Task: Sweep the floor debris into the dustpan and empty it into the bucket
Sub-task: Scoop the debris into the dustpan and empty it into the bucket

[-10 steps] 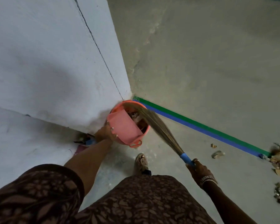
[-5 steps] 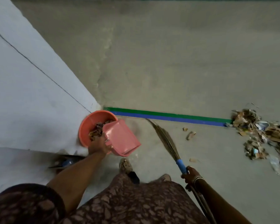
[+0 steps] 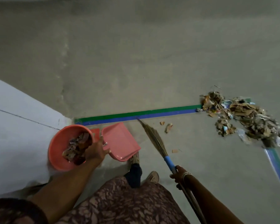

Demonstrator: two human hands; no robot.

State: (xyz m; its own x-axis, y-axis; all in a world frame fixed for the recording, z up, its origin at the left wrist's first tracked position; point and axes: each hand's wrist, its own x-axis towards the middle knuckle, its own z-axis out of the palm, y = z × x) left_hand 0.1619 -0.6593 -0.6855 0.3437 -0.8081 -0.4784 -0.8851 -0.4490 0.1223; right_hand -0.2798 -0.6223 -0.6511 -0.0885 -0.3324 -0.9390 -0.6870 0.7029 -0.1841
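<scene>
Nearest the camera, the right hand (image 3: 179,174) is closed around the shaft of the grass broom (image 3: 153,136), just below its blue collar. The bristles slant up and away toward the tape line. The left hand (image 3: 95,151) grips the pink dustpan (image 3: 121,141) at its handle end. It holds the dustpan just to the right of the orange bucket (image 3: 57,143), over the person's forward foot (image 3: 135,157). No debris shows on the dustpan's tray, while the bucket holds a heap of torn paper and card (image 3: 77,147). So at least one load looks emptied.

Much of the task remains. A few loose scraps (image 3: 168,127) lie near the bristle tip, and another piece (image 3: 174,150) lies beside the broom head. Farther right, a large debris pile (image 3: 242,120) sprawls across the green and blue tape line (image 3: 152,114), well apart from the bucket. By the size of that pile, several more rounds of sweeping and emptying seem likely.

The bucket sits against the corner of a white wall (image 3: 18,126), so the left side is closed off. To the right and beyond the tape, the bare concrete floor (image 3: 136,62) gives wide room for broom strokes. A second taped line runs toward the camera at the far right.
</scene>
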